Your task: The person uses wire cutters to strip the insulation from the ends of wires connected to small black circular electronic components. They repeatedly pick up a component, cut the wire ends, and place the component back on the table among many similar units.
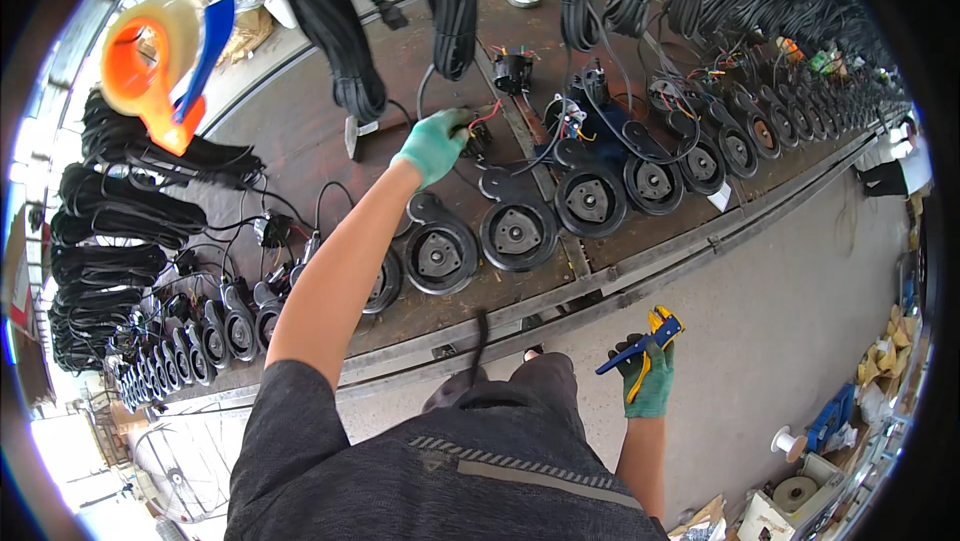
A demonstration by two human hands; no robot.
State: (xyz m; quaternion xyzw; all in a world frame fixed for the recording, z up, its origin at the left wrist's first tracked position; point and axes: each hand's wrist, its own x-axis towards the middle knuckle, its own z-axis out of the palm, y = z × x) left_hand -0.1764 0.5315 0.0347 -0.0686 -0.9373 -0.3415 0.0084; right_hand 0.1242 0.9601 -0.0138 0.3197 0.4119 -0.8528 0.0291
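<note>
My left hand [432, 149], in a green glove, reaches over the workbench [300, 121]. Its fingers close on a small black part with red wires [480, 141], which they partly hide. Just nearer to me stand black round wheel units [517, 234], each with a metal plate in its face. My right hand [650, 383], also gloved, is held out low to the right, off the bench. It grips a blue and yellow wire stripper [664, 327], its jaws pointing up and away from me.
Long coiled black cable bundles [450, 11] hang over the bench's far side, others at left [120, 216]. More wheel units and wired black parts [513, 71] line the bench. An orange tape dispenser [165, 126] hangs upper left. Another person [905, 161] stands far right; a white spool [788, 443] is lower right.
</note>
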